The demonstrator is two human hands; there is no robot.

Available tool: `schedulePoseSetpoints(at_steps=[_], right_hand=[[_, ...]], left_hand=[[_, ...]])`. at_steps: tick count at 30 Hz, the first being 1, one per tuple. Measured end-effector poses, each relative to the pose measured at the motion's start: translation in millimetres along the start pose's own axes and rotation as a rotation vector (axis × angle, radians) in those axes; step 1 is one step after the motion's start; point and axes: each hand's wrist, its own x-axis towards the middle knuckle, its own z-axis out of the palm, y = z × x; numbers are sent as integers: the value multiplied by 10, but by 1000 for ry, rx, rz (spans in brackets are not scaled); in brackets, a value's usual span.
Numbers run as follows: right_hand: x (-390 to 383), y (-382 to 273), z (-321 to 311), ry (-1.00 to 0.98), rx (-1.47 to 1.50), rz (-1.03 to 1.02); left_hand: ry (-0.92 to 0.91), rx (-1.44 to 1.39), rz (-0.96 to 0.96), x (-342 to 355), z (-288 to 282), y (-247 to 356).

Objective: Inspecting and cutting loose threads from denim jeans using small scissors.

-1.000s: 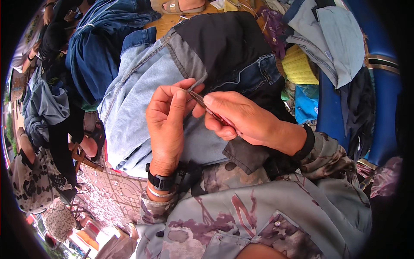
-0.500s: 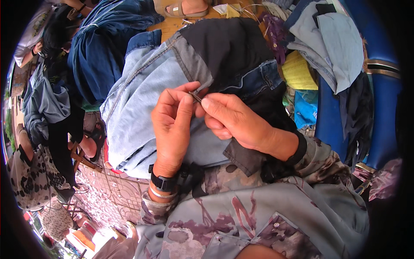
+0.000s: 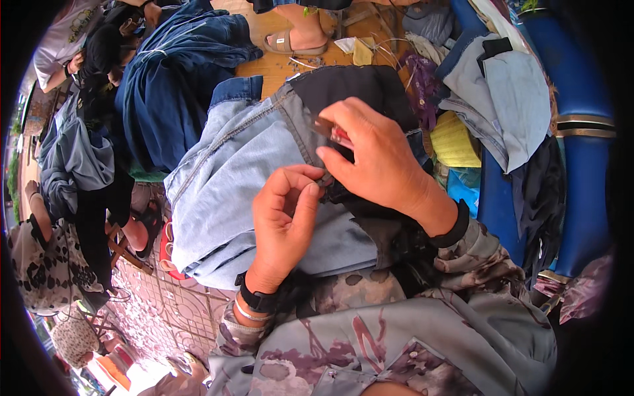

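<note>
Light-blue jeans (image 3: 221, 191) with thick seams lie across my lap, together with a black cloth piece (image 3: 370, 82). My left hand (image 3: 284, 221) is closed, thumb and forefinger pinching a small dark edge of cloth above the jeans. Just above and to the right, my right hand (image 3: 383, 155) curls round a small tool (image 3: 338, 136) showing a metal part and a red part. Its exact kind is blurred and mostly hidden by the fingers. The thumb of that hand points toward the pinched edge, slightly apart from it.
Bundled dark-blue jeans (image 3: 168, 86) lie at the far left. Beyond my lap, a sandalled foot (image 3: 300, 43) stands on a wooden surface (image 3: 261, 63) with scraps. To the right, grey-blue denim (image 3: 508, 99) hangs over a blue tubular frame (image 3: 584, 178), near yellow cloth (image 3: 456, 142). Other people sit at left.
My hands were together, fingertips meeting at a thin dark item. Now the right hand has lifted up and away with the tool; the left has moved right and nearer me.
</note>
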Motion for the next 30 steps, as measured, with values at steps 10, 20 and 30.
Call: schedulePoseSetpoints(at_steps=[10, 20, 30], right_hand=[[-2, 114, -17, -52, 103, -155], [-172, 210, -35, -125, 362, 88], [312, 196, -44, -7, 33, 31]], left_hand=[[-27, -26, 76, 159, -16, 294], [-155, 962, 443, 677, -293, 187], [-96, 746, 525, 737, -250, 16]])
